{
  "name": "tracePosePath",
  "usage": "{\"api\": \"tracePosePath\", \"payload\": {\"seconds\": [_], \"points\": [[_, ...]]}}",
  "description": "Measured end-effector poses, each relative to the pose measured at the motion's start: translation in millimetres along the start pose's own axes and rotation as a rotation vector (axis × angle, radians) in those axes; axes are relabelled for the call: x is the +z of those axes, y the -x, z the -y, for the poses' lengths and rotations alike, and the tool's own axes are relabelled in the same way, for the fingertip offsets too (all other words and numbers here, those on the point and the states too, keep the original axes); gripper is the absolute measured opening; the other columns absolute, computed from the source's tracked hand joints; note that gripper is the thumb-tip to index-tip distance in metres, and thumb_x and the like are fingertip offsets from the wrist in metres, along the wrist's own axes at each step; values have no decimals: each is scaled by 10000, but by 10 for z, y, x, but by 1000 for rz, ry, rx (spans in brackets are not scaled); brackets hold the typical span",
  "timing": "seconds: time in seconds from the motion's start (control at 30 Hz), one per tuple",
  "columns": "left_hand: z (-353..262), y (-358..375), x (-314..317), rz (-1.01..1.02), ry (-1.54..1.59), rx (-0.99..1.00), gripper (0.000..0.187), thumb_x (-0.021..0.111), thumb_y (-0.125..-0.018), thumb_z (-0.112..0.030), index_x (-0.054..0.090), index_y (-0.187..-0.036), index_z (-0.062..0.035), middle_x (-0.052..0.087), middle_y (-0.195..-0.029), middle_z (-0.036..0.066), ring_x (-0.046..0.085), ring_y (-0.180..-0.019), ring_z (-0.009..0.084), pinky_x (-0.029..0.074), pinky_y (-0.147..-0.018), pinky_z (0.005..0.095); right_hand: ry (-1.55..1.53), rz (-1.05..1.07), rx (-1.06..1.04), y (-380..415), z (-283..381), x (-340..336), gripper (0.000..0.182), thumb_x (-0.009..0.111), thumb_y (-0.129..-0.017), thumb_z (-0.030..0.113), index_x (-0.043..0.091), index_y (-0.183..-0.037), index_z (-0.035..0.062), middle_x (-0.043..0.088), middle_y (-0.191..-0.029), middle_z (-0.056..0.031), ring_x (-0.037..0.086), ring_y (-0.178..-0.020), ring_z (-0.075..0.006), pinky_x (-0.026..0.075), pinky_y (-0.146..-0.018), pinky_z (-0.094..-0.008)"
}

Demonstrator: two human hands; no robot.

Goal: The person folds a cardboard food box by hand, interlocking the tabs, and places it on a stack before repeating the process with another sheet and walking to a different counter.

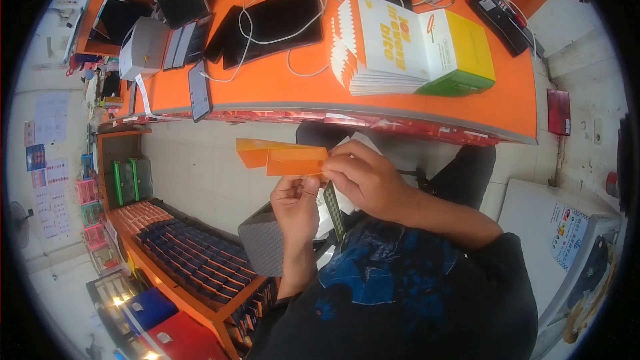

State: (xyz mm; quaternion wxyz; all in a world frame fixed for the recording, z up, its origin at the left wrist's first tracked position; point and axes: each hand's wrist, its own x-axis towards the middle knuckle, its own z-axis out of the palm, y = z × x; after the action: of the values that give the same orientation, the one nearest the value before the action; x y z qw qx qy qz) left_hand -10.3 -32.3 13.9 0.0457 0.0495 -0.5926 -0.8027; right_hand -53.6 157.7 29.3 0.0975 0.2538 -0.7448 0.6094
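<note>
Above my lap I hold a folded orange paper piece point(291, 160) in both hands. Its flaps stand out to the left at slightly different angles. My left hand point(296, 205) pinches its lower edge between thumb and fingers. At the right end, my right hand point(363, 177) grips it with thumb and fingertips pressed together. A dark green checkered strip point(333, 212) hangs below the right fingers, and white paper shows behind it. Beyond my hands, on the orange table point(267, 87), lies a fanned stack of white printed cartons point(390, 37) with yellow lettering and a green and yellow side.
Tablets point(277, 27), phones point(199, 90), white cables and a grey label printer point(143, 47) crowd the table's left and back. A black and red device point(493, 20) lies at right. An orange shelf of dark packets point(193, 253) stands at left, a white cabinet point(553, 227) at right.
</note>
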Motion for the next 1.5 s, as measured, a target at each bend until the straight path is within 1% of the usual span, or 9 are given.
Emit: {"api": "tracePosePath", "payload": {"seconds": [0.2, 0.4, 0.47, 0.8, 0.97, 1.1, 1.17, 1.27, 1.5], "points": [[37, 2, -5, -29, -89, 23, 280, 750, -1052, -73, 709, -1302, 47, 782, -1225, 150, 749, -1096, 198, 598, -986, 326, -68, -49, 44, 9, 50, 19, 164, 783, -968, 47, 765, -1130, 32, 694, -1065, -123, 729, -914, -289, 605, -760, -379], [9, 13, 24, -48, -153, 94, 209, 780, -1030, -49, 773, -1217, 45, 795, -1100, 103, 723, -961, 162, 588, -897, 312, -158, -79, 143, 26, 24, 62, 152, 815, -945, 50, 818, -1097, 45, 705, -1064, -113, 737, -925, -259, 590, -799, -357], [13, 18, -4, -3, -95, 78, 261, 771, -1034, -60, 750, -1257, 74, 787, -1242, 159, 742, -1122, 201, 580, -1014, 326, -187, -88, 156, 37, 10, 81, 160, 825, -939, 54, 827, -1099, 50, 704, -1072, -107, 732, -947, -250, 583, -812, -351], [46, 67, -34, -5, -158, 128, 256, 751, -1064, -90, 738, -1263, 70, 784, -1216, 156, 739, -1137, 196, 558, -1026, 331, -137, -9, 144, -52, 10, -69, 147, 862, -883, 56, 824, -1025, 54, 687, -1147, -97, 706, -1062, -254, 573, -931, -377], [-171, 12, 262, -20, -267, 182, 486, 663, -1102, -60, 483, -1544, 36, 680, -1414, 161, 658, -1261, 180, 507, -1087, 329, 61, -63, -21, -140, 86, -67, 307, 887, -815, 60, 669, -1030, 38, 628, -1425, -158, 645, -1247, -374, 529, -1090, -474], [-312, -31, 229, 50, -324, 169, 454, 585, -1131, -85, 446, -1550, 17, 652, -1416, 157, 667, -1238, 180, 500, -1094, 314, 74, -9, -66, -74, 21, -15, 395, 868, -791, 35, 621, -1100, 33, 616, -1479, -181, 612, -1317, -407, 505, -1126, -516], [-388, -130, 284, -69, -271, 353, 360, 594, -1134, -116, 498, -1457, 13, 653, -1297, 131, 670, -1120, 152, 528, -1020, 289, 144, 76, -194, -50, -46, 20, 415, 852, -770, 30, 629, -1120, 28, 629, -1450, -198, 603, -1338, -411, 493, -1142, -523], [-397, -252, 167, -223, -240, 389, 228, 605, -1143, -165, 539, -1286, 0, 645, -1176, 107, 646, -1028, 125, 549, -946, 281, 252, 72, -286, -60, 50, -1, 434, 840, -760, 42, 646, -1148, 29, 647, -1417, -199, 618, -1314, -405, 499, -1127, -540], [-259, -209, 346, -139, -331, 384, 118, 641, -1125, -85, 574, -1068, -6, 726, -1041, 106, 670, -953, 107, 535, -890, 266, 445, -96, -417, -112, 20, -81, 354, 816, -779, 48, 712, -1117, 24, 706, -1311, -164, 702, -1164, -346, 583, -998, -463]]}}
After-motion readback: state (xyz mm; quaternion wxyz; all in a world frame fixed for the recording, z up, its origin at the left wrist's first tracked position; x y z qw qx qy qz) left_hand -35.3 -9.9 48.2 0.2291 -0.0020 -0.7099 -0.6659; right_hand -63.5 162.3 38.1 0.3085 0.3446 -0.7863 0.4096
